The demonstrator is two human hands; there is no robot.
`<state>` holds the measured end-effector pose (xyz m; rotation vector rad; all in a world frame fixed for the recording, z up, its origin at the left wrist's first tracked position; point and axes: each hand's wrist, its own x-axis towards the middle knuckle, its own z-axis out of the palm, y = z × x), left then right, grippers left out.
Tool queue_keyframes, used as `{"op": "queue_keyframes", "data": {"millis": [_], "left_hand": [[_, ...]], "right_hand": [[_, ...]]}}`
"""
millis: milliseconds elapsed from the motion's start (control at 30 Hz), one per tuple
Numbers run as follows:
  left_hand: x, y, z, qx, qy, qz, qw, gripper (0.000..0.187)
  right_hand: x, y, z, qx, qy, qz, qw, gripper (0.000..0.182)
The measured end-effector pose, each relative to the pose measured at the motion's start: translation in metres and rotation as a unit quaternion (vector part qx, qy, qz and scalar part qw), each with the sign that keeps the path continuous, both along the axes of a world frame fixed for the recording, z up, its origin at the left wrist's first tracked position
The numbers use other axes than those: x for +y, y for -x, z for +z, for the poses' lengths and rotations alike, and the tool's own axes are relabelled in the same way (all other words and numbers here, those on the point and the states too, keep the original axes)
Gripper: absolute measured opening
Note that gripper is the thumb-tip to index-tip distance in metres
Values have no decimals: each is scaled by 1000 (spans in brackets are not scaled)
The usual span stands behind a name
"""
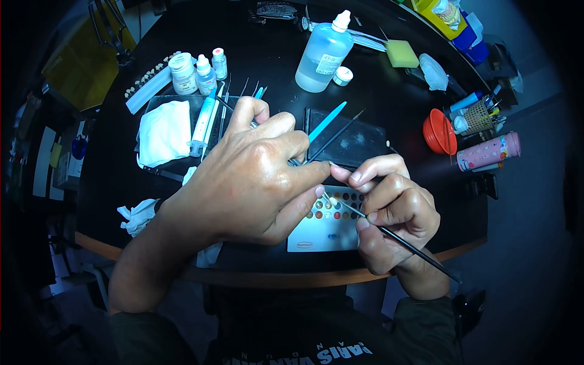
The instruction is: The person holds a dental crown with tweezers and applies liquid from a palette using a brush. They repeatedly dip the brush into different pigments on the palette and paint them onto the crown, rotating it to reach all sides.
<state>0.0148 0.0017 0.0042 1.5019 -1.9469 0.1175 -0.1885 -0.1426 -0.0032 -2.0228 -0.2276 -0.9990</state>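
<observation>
- Black counter (377, 82) is spreading beneath everything.
- Left hand (255, 176) is pinching a thin pin (325, 195), seemingly steadying its tooth-like piece (333, 201).
- Right hand (398, 213) is clamping a black-handled tool (426, 258), fingertips touching the left, likely bracing.
- Colour-dotted card (347, 241) is lying below, within reach.

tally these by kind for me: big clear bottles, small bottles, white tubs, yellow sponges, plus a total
big clear bottle: 1
small bottles: 2
white tubs: 2
yellow sponge: 1
total: 6
</observation>
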Motion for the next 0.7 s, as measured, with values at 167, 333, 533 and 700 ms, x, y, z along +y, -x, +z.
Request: {"op": "queue_keyframes", "data": {"millis": [167,333,533,700], "left_hand": [[2,5,4,-53,4,22,998,26],[3,8,2,-91,0,38,995,25],[4,8,2,-96,-15,40,994,26],[4,8,2,-92,-13,38,995,27]], "right_hand": [[1,-2,-2,11,-3,-10,1000,18],[1,-4,-4,22,9,-2,1000,19],[2,-5,-5,20,13,-5,1000,19],[2,-6,-5,14,14,-1,1000,20]]}}
